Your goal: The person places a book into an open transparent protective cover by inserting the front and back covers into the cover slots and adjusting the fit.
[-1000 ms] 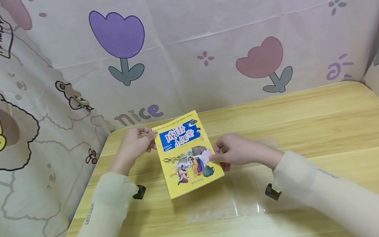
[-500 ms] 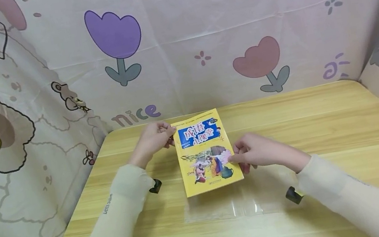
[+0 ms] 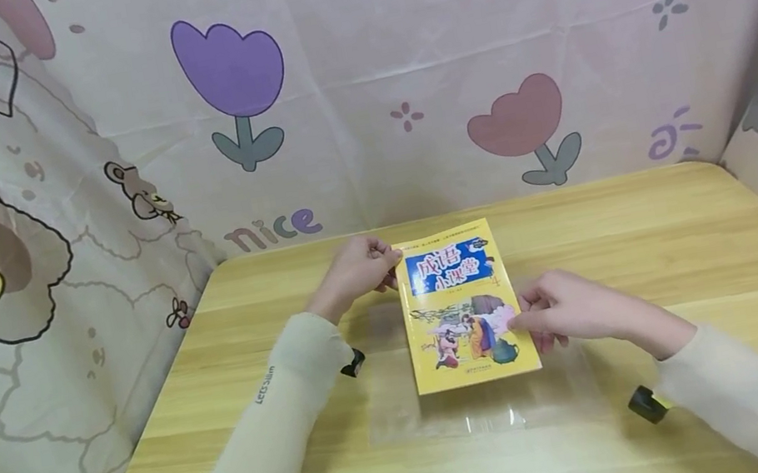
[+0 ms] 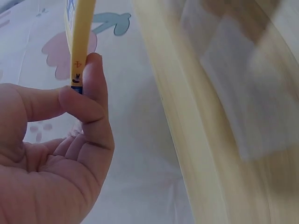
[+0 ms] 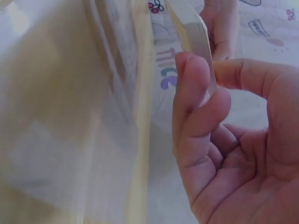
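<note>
A yellow book [image 3: 464, 310] with a blue title panel and a drawn scene on its cover is held up over a clear plastic sleeve [image 3: 400, 423], cover facing the head camera. My left hand [image 3: 357, 267] pinches its upper left edge; the left wrist view shows the spine [image 4: 81, 51] between thumb and fingers. At the lower right edge my right hand [image 3: 565, 307] pinches the book, thumb on the cover and fingers behind. In the right wrist view the page edges [image 5: 198, 35] show between thumb and fingers. The book partly hides the sleeve.
A pale wood-grain table [image 3: 693, 249] lies beneath. Behind it hangs a cloth backdrop [image 3: 353, 89] printed with tulips, and another patterned cloth [image 3: 101, 260] runs along the left side. Black clips [image 3: 648, 404] sit at both cuffs.
Both hands have carried the book to the right and slightly lower in the head view, bringing it over the plastic sleeve. Their pinch on it is the same, and the sleeve has stayed in place.
</note>
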### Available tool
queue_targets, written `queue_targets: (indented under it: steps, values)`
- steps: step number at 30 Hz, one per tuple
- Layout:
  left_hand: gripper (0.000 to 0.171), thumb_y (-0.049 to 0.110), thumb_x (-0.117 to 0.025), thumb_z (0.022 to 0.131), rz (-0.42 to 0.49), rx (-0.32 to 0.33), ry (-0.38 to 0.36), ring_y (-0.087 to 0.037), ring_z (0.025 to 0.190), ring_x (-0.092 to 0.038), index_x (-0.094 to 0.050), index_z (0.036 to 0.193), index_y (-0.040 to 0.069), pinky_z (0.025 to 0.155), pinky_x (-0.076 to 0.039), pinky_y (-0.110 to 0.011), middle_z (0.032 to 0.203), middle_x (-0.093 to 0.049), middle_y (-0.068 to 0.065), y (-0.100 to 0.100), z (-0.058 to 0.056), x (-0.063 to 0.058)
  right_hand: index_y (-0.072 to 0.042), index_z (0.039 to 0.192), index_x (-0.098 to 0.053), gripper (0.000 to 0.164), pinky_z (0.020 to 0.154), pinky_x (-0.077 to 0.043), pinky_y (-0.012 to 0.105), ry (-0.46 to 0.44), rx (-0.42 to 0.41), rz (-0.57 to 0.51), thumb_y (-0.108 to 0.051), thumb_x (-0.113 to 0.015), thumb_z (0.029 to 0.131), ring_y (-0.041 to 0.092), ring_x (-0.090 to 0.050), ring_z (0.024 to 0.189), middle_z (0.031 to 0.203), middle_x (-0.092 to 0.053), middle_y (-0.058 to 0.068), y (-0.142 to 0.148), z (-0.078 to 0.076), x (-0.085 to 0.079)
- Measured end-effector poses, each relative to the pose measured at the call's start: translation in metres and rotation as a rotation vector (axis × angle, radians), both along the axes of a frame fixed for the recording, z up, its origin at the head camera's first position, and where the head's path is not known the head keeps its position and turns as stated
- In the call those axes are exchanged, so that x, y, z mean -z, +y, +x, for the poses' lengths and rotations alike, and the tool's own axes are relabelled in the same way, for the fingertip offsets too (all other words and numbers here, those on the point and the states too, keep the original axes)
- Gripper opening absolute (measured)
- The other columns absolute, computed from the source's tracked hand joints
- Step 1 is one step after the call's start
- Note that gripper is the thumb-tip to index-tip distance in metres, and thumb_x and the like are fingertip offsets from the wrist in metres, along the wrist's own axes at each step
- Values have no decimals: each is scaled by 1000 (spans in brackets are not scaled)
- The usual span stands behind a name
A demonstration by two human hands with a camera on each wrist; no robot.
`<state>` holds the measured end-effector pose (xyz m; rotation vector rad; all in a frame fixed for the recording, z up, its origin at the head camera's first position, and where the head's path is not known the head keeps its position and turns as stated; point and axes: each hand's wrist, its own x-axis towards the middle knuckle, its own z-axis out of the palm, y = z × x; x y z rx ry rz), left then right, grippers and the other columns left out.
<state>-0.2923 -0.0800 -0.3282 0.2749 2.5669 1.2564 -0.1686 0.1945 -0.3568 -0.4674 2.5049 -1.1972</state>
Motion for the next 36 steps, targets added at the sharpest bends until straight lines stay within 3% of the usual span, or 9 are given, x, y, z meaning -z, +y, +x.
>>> queue_targets:
  steps: [7, 14, 18, 29, 36]
  values:
    - [22, 24, -63, 94, -25, 87, -6, -23, 71, -68, -62, 96, 3, 64, -56, -32, 82, -67, -9, 28, 4, 3, -1, 85, -64, 24, 46, -51, 33, -55, -34, -8, -24, -64, 91, 18, -58, 49, 59, -63, 6, 24, 8, 1]
    - [20, 23, -63, 95, -79, 102, -27, -27, 74, -68, -62, 89, 4, 68, -56, -37, 78, -66, -8, 52, 10, 11, -1, 87, -65, 23, 44, -50, 28, -100, -67, -23, -24, -65, 91, 16, -58, 48, 59, -64, 8, 42, 17, 3]
    - [21, 21, -63, 95, -104, 105, -49, -29, 74, -68, -61, 85, 3, 69, -56, -38, 76, -66, -9, 61, 14, 17, -2, 87, -66, 23, 44, -51, 31, -109, -102, -28, -25, -64, 92, 17, -59, 48, 60, -64, 8, 49, 21, 4]
    - [28, 23, -62, 95, -223, 151, -43, -25, 67, -68, -63, 77, 3, 66, -56, -36, 66, -67, -6, 71, 19, 32, 1, 82, -63, 27, 54, -56, 39, -190, -81, -32, -24, -64, 91, 26, -65, 57, 65, -66, 10, 55, 25, 16]
    - [34, 25, -60, 96, -271, 186, -53, -21, 61, -69, -67, 75, 0, 65, -54, -28, 64, -68, -6, 71, 20, 42, -1, 81, -64, 25, 51, -55, 36, -198, -103, 12, -24, -64, 91, 23, -64, 55, 63, -65, 8, 55, 23, 27]
